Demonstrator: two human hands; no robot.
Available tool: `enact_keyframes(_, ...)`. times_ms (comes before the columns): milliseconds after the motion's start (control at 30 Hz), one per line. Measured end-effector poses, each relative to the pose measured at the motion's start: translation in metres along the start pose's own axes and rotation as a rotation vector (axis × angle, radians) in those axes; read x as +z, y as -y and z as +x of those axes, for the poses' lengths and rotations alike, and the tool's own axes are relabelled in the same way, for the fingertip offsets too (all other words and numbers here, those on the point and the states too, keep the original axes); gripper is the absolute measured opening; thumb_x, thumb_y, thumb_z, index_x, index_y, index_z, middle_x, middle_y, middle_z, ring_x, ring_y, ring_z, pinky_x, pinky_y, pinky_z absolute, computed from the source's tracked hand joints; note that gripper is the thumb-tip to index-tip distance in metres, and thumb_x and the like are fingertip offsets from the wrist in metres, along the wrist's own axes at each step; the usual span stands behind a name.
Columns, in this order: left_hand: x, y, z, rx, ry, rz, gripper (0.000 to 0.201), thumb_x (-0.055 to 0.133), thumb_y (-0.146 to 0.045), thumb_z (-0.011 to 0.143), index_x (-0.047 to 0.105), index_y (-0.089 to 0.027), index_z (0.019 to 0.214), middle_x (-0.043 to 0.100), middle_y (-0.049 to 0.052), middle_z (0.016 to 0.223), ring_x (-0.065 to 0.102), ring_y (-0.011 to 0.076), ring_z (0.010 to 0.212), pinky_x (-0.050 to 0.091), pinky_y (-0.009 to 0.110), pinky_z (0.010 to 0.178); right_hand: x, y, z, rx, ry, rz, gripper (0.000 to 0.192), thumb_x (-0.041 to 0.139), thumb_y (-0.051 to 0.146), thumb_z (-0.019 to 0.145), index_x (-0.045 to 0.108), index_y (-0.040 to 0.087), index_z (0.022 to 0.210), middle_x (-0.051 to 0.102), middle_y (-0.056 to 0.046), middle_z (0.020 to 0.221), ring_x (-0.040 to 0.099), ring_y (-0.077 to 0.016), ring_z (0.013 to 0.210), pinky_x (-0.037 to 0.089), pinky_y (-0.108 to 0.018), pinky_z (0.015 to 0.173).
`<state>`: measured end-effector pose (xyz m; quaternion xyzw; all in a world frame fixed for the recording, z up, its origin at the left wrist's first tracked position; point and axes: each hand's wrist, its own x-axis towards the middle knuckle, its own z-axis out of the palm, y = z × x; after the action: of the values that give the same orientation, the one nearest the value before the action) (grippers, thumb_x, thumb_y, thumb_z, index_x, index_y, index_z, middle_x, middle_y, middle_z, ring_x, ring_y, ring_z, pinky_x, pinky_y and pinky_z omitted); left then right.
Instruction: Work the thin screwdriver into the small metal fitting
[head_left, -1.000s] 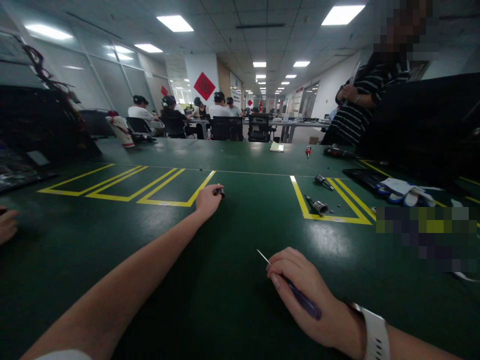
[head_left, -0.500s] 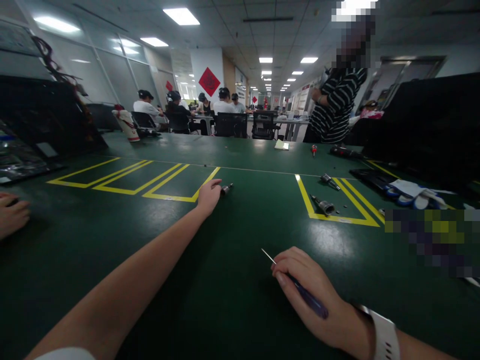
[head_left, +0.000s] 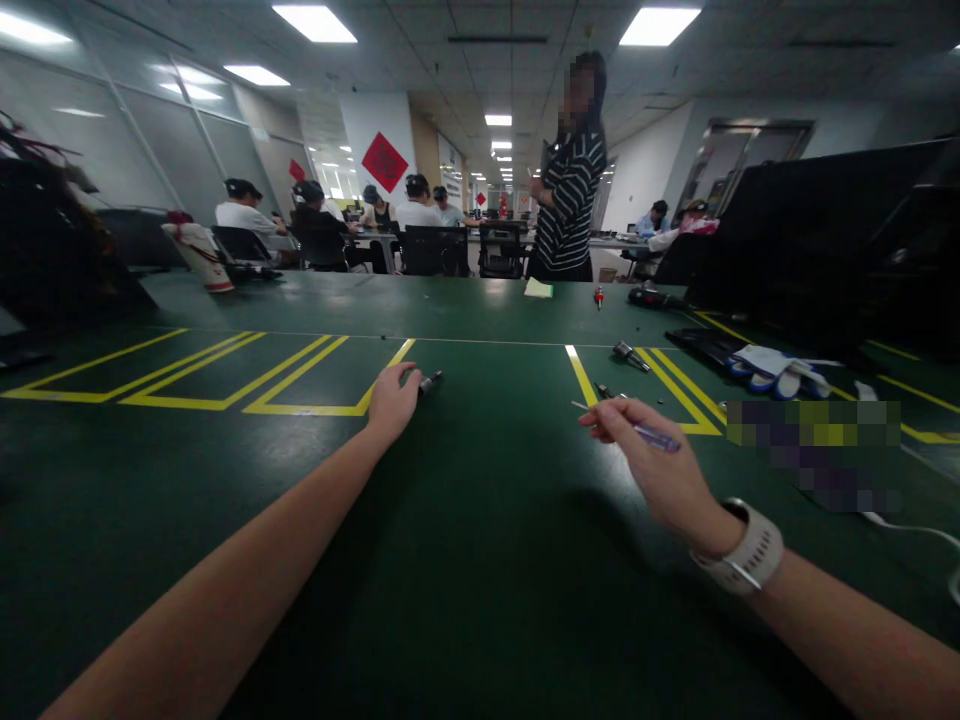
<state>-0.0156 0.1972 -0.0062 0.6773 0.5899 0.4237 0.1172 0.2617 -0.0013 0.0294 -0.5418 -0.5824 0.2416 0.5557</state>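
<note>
My left hand (head_left: pixel 395 402) rests on the green table with fingers apart and bent. Just beyond its fingertips lies a small dark metal piece (head_left: pixel 430 383), a cylinder with a narrower end; I cannot tell if they touch. My right hand (head_left: pixel 651 452) is closed around a screwdriver (head_left: pixel 657 437) with a translucent purple handle, its thin shaft pointing left. Behind that hand, partly hidden, is another metal piece (head_left: pixel 604 391) with a pointed end. A third metal piece (head_left: pixel 630 356) lies farther back, by the yellow tape.
Yellow tape (head_left: pixel 187 404) marks outlines on the table (head_left: pixel 480 560). To the right are white-and-blue gloves (head_left: pixel 778 370), a black tray (head_left: pixel 705 350) and a dark power tool (head_left: pixel 656 298). A red-handled item (head_left: pixel 598 297) and a notepad (head_left: pixel 538 289) lie at the back. A person (head_left: pixel 570 200) stands beyond.
My right hand has moved forward with the screwdriver, toward the metal pieces on the right. My left hand stays beside its metal piece, fingers more bent. The view has turned right; another person's hand left it.
</note>
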Motion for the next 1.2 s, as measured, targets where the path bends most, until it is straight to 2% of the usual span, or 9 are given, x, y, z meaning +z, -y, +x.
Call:
enact_keyframes(133, -0.005, -0.011, -0.010, 0.238, -0.115, 0.153, 0.036, 0.039, -0.030, 0.084, 0.059, -0.011, 0.108, 0.056, 0.014, 0.117, 0.049, 0.0247, 0.113, 0.037, 0.039, 0.099, -0.031, -0.041, 0.040, 0.049, -0.415, 0.083, 0.030, 0.057, 0.047, 0.078, 0.063, 0.017, 0.080, 0.066, -0.006, 0.076, 0.062, -0.0178, 0.069, 0.051, -0.034, 0.066)
enact_keyframes(233, -0.005, -0.028, -0.026, 0.551, -0.033, 0.251, 0.033, 0.040, -0.027, 0.085, 0.059, -0.013, 0.108, 0.055, 0.013, 0.119, 0.047, 0.0252, 0.116, 0.033, 0.041, 0.102, -0.046, -0.067, 0.052, 0.037, -0.548, -0.090, 0.032, 0.052, 0.047, 0.079, 0.060, 0.017, 0.072, 0.064, -0.007, 0.073, 0.061, -0.0180, 0.067, 0.049, -0.034, 0.064)
enact_keyframes(367, 0.000, -0.044, -0.037, 0.737, 0.116, 0.343, 0.032, 0.039, -0.025, 0.086, 0.058, -0.015, 0.110, 0.051, 0.013, 0.125, 0.041, 0.0256, 0.122, 0.025, 0.042, 0.107, -0.049, -0.081, 0.052, 0.017, -0.496, -0.216, 0.026, 0.061, 0.042, 0.072, 0.061, 0.017, 0.071, 0.062, -0.004, 0.070, 0.056, -0.0180, 0.065, 0.045, -0.033, 0.061)
enact_keyframes(533, -0.003, -0.026, -0.020, 0.331, -0.025, 0.480, 0.050, 0.050, -0.033, 0.079, 0.047, -0.008, 0.123, 0.035, 0.023, 0.136, 0.032, 0.0398, 0.126, 0.030, 0.053, 0.100, -0.040, -0.068, 0.044, -0.039, -0.411, -0.308, 0.020, 0.058, 0.036, 0.076, 0.062, 0.017, 0.082, 0.060, -0.005, 0.078, 0.054, -0.0191, 0.071, 0.043, -0.034, 0.064)
enact_keyframes(600, -0.007, -0.019, -0.013, 0.191, 0.088, 0.566, 0.053, 0.050, -0.036, 0.079, 0.045, -0.008, 0.123, 0.044, 0.025, 0.127, 0.048, 0.0382, 0.112, 0.041, 0.049, 0.088, -0.033, -0.056, 0.038, -0.067, -0.344, -0.317, 0.018, 0.059, 0.033, 0.076, 0.062, 0.017, 0.084, 0.061, -0.005, 0.081, 0.056, -0.0196, 0.074, 0.044, -0.034, 0.066)
enact_keyframes(667, -0.011, -0.018, -0.011, 0.174, 0.240, 0.636, 0.040, 0.044, -0.034, 0.082, 0.053, -0.011, 0.113, 0.058, 0.019, 0.105, 0.058, 0.0321, 0.096, 0.046, 0.042, 0.080, -0.024, -0.040, 0.031, -0.112, -0.266, -0.313, 0.018, 0.057, 0.031, 0.078, 0.061, 0.017, 0.087, 0.062, -0.006, 0.082, 0.057, -0.0199, 0.075, 0.045, -0.035, 0.066)
enact_keyframes(933, -0.007, -0.061, -0.051, 0.619, 0.266, 0.479, 0.031, 0.049, -0.032, 0.080, 0.056, -0.016, 0.105, 0.058, 0.009, 0.091, 0.056, 0.0216, 0.081, 0.045, 0.031, 0.068, 0.012, 0.013, -0.002, -0.054, 0.101, -0.032, 0.016, 0.053, 0.028, 0.082, 0.062, 0.017, 0.090, 0.063, -0.006, 0.090, 0.059, -0.0192, 0.081, 0.047, -0.035, 0.070)
enact_keyframes(1067, -0.003, -0.087, -0.085, 0.768, 0.350, 0.163, 0.028, 0.057, -0.026, 0.075, 0.056, -0.016, 0.101, 0.059, 0.006, 0.089, 0.055, 0.0190, 0.081, 0.044, 0.031, 0.071, 0.016, 0.015, -0.014, -0.050, 0.043, 0.308, 0.014, 0.054, 0.028, 0.083, 0.065, 0.020, 0.084, 0.066, -0.004, 0.085, 0.060, -0.0182, 0.082, 0.045, -0.035, 0.076)
enact_keyframes(1200, -0.007, -0.115, -0.116, 0.680, 0.565, -0.222, 0.024, 0.064, -0.029, 0.070, 0.059, -0.016, 0.090, 0.059, 0.002, 0.080, 0.052, 0.0138, 0.070, 0.042, 0.026, 0.062, 0.015, 0.016, -0.013, 0.130, 0.004, 0.667, 0.024, 0.053, 0.033, 0.082, 0.067, 0.018, 0.070, 0.060, -0.001, 0.059, 0.054, -0.0139, 0.058, 0.042, -0.029, 0.062)
